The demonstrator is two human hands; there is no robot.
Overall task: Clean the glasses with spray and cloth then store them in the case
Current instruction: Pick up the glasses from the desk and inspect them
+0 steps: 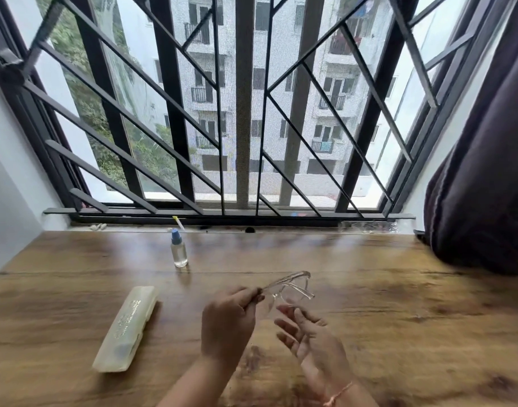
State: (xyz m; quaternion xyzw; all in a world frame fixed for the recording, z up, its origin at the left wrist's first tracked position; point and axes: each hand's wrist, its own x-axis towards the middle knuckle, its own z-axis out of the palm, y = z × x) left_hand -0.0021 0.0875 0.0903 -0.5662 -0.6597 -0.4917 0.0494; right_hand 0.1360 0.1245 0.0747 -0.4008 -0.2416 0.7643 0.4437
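Observation:
Clear-framed glasses [290, 286] hang above the wooden table [398, 304]. My left hand [228, 321] pinches them at their left end. My right hand [307, 336] is just below the glasses, palm up with fingers spread, holding nothing. A pale translucent glasses case [125, 326] lies closed on the table to the left of my hands. A small clear spray bottle [179, 249] with a blue top stands upright farther back, near the window. No cloth is in view.
A barred window [243, 113] with a dark sill runs along the table's far edge. A dark curtain [483, 171] hangs at the right and bulges over the table's back right corner. A white wall stands at the left.

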